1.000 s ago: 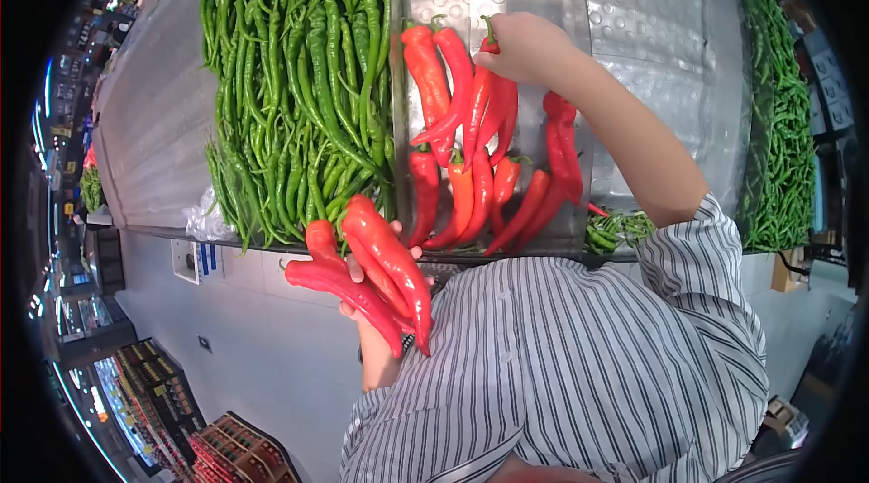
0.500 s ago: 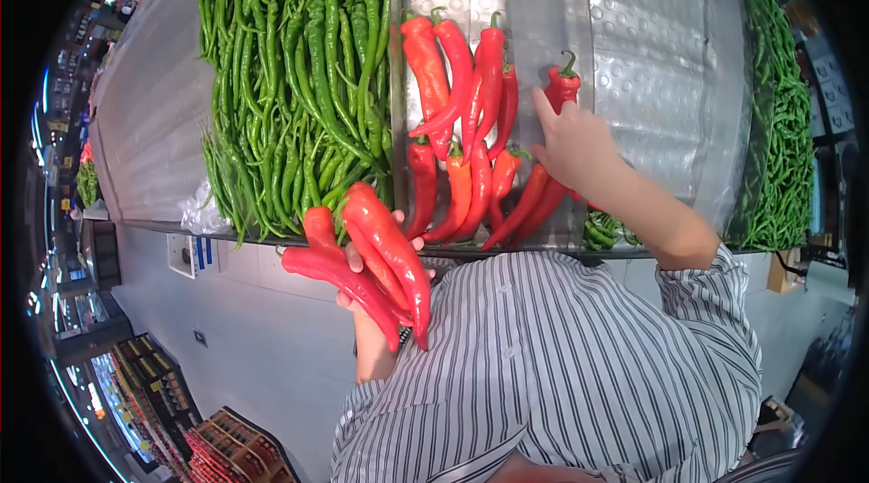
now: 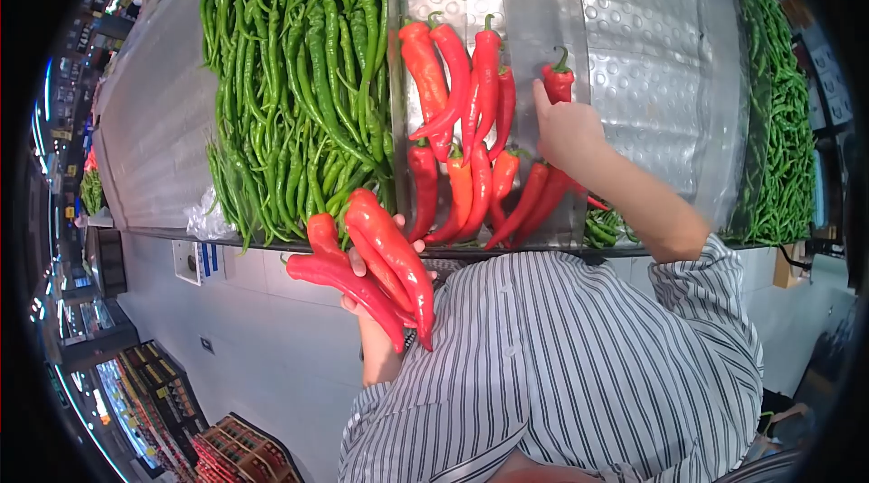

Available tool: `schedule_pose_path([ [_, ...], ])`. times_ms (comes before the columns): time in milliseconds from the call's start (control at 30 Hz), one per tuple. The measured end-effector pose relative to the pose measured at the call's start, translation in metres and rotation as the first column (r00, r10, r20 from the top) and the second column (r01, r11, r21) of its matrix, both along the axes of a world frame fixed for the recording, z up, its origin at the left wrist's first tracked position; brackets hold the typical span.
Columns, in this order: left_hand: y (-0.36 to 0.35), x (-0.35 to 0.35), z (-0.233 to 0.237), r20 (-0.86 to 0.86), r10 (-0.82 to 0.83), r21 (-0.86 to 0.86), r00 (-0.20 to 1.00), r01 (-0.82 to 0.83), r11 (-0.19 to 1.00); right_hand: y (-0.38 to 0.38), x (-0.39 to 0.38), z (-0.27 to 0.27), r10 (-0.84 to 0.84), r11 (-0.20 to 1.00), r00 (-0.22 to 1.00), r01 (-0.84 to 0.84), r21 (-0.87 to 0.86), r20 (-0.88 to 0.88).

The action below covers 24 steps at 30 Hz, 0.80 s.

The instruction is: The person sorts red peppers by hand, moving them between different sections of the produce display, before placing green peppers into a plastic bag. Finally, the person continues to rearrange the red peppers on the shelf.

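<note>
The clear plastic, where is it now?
In the head view, the clear plastic lies at left, beside the lower-left end of the green peppers.

No clearly legible text or numbers.

Several long, glossy red peppers [image 3: 396, 248] with tapering bodies lie bunched in the left grip [image 3: 357, 263], tips slanting downward right. Another glossy red pepper [image 3: 558, 85], green stem uppermost, lies on the grey metal desk [image 3: 534, 21], partly covered by the right grip [image 3: 570, 132].
</note>
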<state>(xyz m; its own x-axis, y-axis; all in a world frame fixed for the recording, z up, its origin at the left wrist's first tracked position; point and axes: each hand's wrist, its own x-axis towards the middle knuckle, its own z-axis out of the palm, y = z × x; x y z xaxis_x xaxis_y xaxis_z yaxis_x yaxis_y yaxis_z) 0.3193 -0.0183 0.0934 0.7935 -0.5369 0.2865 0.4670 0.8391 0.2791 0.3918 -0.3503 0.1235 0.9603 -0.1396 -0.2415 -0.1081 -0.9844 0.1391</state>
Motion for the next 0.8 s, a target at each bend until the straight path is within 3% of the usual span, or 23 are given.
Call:
schedule_pose_path([
  [33,0.001,0.000,-0.002,0.010,0.003,0.000,1.000,-0.003,1.000,-0.002,-0.001,0.003,0.006,1.000,1.000,-0.006,-0.004,0.002],
  [100,0.002,-0.001,-0.004,0.020,0.019,-0.008,1.000,-0.019,1.000,-0.004,-0.006,0.025,-0.126,0.966,0.977,0.081,0.246,0.172],
  [133,0.001,-0.001,-0.005,0.013,0.014,-0.022,1.000,-0.014,1.000,-0.006,-0.004,0.032,-0.115,0.968,0.979,0.072,0.241,0.171],
  [200,0.001,-0.004,-0.005,0.003,0.008,-0.034,1.000,-0.008,0.999,-0.011,-0.003,0.040,-0.222,0.810,0.955,0.070,0.582,0.195],
  [233,0.001,-0.005,-0.005,0.002,0.007,-0.031,1.000,-0.007,1.000,-0.014,-0.001,0.035,-0.224,0.810,0.955,0.072,0.583,0.193],
  [267,0.000,-0.004,-0.004,0.003,0.003,-0.027,1.000,-0.003,1.000,-0.019,0.002,0.025,-0.295,0.523,0.943,0.026,0.852,0.152],
  [300,0.000,-0.003,-0.003,0.003,0.000,-0.027,1.000,0.000,1.000,-0.022,0.006,0.015,-0.345,0.157,0.934,-0.035,0.987,0.088],
  [333,-0.001,-0.002,-0.002,0.015,-0.003,-0.018,1.000,0.004,1.000,-0.020,0.010,0.005,-0.348,0.157,0.933,-0.036,0.987,0.089],
  [400,-0.003,-0.001,0.002,0.032,-0.009,-0.009,0.999,0.009,1.000,-0.011,0.018,-0.006,-0.430,-0.378,0.902,-0.207,0.903,0.026],
  [533,-0.003,-0.003,0.006,0.001,0.014,0.014,1.000,-0.014,1.000,0.004,0.019,-0.005,-0.612,-0.323,0.791,-0.232,0.918,-0.016],
  [600,-0.002,-0.003,0.004,-0.006,0.014,0.021,1.000,-0.014,1.000,-0.001,0.023,-0.018,-0.576,-0.537,0.811,-0.281,0.795,-0.102],
  [633,-0.002,-0.002,0.003,0.001,0.010,0.016,1.000,-0.010,1.000,-0.004,0.023,-0.025,-0.577,-0.538,0.810,-0.281,0.795,-0.104],
  [700,-0.001,-0.001,0.000,0.006,0.003,0.010,1.000,-0.003,1.000,-0.009,0.022,-0.036,-0.548,-0.605,0.790,-0.148,0.782,-0.274],
  [733,-0.001,-0.001,-0.002,0.009,0.003,0.006,1.000,-0.003,1.000,-0.008,0.020,-0.039,-0.550,-0.604,0.789,-0.148,0.783,-0.275],
  [767,-0.001,0.000,-0.003,0.013,0.005,0.002,1.000,-0.005,1.000,-0.007,0.018,-0.042,-0.643,-0.081,0.765,-0.108,0.991,0.031],
  [800,-0.002,0.000,-0.003,0.011,0.003,0.001,1.000,-0.003,1.000,-0.006,0.014,-0.045,-0.556,0.470,0.759,-0.049,0.881,0.339],
])
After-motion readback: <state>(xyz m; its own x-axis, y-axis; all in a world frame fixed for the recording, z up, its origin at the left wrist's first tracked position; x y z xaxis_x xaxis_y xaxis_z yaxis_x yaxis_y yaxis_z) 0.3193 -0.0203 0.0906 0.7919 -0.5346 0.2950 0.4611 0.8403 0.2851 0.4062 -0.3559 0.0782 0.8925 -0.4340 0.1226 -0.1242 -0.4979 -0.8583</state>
